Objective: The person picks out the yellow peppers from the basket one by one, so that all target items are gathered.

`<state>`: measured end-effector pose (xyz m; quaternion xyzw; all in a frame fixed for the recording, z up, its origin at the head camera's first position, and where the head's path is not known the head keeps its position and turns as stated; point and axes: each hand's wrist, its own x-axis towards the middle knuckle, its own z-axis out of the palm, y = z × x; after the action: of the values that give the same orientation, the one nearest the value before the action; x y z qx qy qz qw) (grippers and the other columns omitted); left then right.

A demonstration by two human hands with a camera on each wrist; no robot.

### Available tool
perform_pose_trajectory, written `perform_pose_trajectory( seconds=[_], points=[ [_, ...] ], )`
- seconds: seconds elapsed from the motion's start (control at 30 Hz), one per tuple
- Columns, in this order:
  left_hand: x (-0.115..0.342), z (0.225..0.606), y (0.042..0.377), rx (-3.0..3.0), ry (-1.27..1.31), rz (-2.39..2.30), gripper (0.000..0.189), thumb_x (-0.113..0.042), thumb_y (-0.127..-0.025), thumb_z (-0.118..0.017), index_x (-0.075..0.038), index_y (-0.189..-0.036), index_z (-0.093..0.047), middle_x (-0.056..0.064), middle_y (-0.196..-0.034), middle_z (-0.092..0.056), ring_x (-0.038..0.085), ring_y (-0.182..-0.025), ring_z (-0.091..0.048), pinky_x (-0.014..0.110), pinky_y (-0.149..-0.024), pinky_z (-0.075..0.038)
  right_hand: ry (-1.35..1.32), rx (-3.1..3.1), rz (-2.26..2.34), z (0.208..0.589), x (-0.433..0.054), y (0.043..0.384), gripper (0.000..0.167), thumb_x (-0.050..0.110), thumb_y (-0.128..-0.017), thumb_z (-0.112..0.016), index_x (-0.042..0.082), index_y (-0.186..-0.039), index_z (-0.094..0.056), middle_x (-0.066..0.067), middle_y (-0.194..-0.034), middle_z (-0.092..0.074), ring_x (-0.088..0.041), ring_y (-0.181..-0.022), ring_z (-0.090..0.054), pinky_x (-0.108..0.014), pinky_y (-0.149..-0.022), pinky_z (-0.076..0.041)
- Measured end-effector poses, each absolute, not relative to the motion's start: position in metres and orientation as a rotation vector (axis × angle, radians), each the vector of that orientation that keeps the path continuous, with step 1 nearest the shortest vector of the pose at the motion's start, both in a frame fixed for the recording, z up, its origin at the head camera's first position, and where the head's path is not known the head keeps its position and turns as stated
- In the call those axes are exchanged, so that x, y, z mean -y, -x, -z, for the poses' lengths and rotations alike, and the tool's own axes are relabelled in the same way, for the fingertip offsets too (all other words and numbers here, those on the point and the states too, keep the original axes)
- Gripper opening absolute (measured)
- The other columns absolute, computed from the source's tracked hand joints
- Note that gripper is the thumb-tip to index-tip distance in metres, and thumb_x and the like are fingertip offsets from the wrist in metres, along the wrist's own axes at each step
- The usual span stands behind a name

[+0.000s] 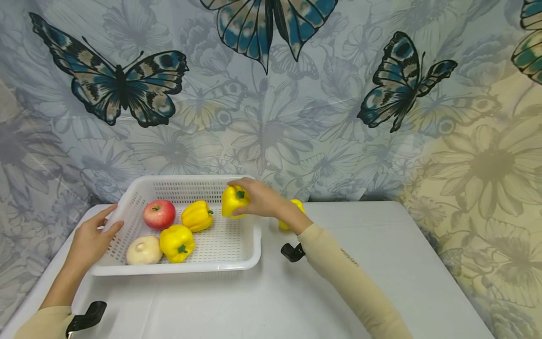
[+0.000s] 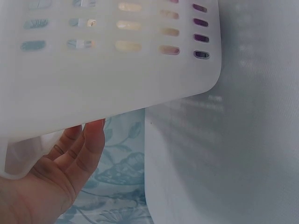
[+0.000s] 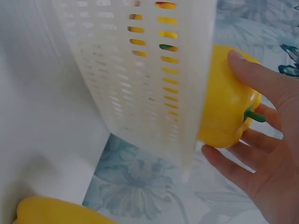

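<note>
The right hand [image 1: 259,197] grasps a plump yellow bell pepper [image 1: 231,202] over a rectangular white plastic basket [image 1: 178,269], which the left hand [image 1: 90,241] grips at its left end, seemingly to steady it

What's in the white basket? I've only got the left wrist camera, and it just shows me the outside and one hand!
Observer: The basket holds a red apple, a cream-coloured round thing and two yellow peppers.
Operator: Where's the other hand?
Observer: The right hand grips a third yellow pepper at the basket's right end, in the head view.
Operator: Anything left outside?
Observer: Yes, something yellow, partly hidden by the right forearm in the head view.
</note>
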<state>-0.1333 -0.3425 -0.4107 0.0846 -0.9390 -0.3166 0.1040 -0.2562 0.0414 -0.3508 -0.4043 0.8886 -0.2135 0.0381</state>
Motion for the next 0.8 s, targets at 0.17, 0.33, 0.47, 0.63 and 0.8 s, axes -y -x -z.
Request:
perform_pose_trajectory(
  seconds=[0.17, 0.33, 0.47, 0.63, 0.8],
  points=[
    [0.343, 0.411, 0.133, 2.765, -0.26, 0.938, 0.058, -0.023, -0.101, -0.056, 0.005, -0.147, -0.035, 0.033, -0.104, -0.054, 0.033, -0.075, -0.061, 0.029, -0.05, -0.044, 1.202, -2.734, 0.682, 0.342, -0.046, 0.254, 0.08, 0.034, -0.079, -0.083, 0.008, -0.144, -0.045, -0.008, -0.143, -0.051, -0.022, -0.13, -0.048, -0.035, -0.108, -0.037],
    [0.342, 0.411, 0.133, 2.762, -0.263, 0.936, 0.058, -0.022, -0.101, -0.056, 0.005, -0.147, -0.036, 0.033, -0.104, -0.054, 0.033, -0.075, -0.061, 0.029, -0.05, -0.044, 1.165, -2.778, 0.657, 0.336, -0.053, 0.253, 0.078, 0.037, -0.078, -0.083, 0.009, -0.141, -0.047, -0.007, -0.137, -0.055, -0.02, -0.12, -0.054, -0.034, -0.102, -0.043],
    [0.341, 0.411, 0.133, 2.762, -0.262, 0.936, 0.058, -0.022, -0.101, -0.056, 0.005, -0.147, -0.035, 0.033, -0.105, -0.054, 0.032, -0.075, -0.061, 0.029, -0.05, -0.044, 1.186, -2.776, 0.68, 0.33, -0.061, 0.251, 0.077, 0.034, -0.079, -0.083, 0.008, -0.141, -0.047, -0.008, -0.139, -0.054, -0.021, -0.123, -0.053, -0.036, -0.103, -0.042],
    [0.341, 0.411, 0.133, 2.762, -0.261, 0.934, 0.058, -0.021, -0.1, -0.056, 0.005, -0.147, -0.036, 0.033, -0.105, -0.053, 0.032, -0.075, -0.061, 0.029, -0.05, -0.045, 1.195, -2.779, 0.708, 0.322, -0.072, 0.249, 0.075, 0.034, -0.08, -0.082, 0.009, -0.142, -0.047, -0.007, -0.14, -0.053, -0.022, -0.125, -0.051, -0.036, -0.104, -0.041],
    [0.342, 0.41, 0.133, 2.767, -0.264, 0.939, 0.058, -0.021, -0.101, -0.056, 0.006, -0.148, -0.034, 0.034, -0.105, -0.053, 0.032, -0.074, -0.061, 0.029, -0.05, -0.045, 1.201, -2.812, 0.699, 0.313, -0.082, 0.246, 0.073, 0.035, -0.08, -0.082, 0.012, -0.141, -0.048, -0.004, -0.14, -0.053, -0.021, -0.127, -0.05, -0.038, -0.105, -0.04]
  ],
)
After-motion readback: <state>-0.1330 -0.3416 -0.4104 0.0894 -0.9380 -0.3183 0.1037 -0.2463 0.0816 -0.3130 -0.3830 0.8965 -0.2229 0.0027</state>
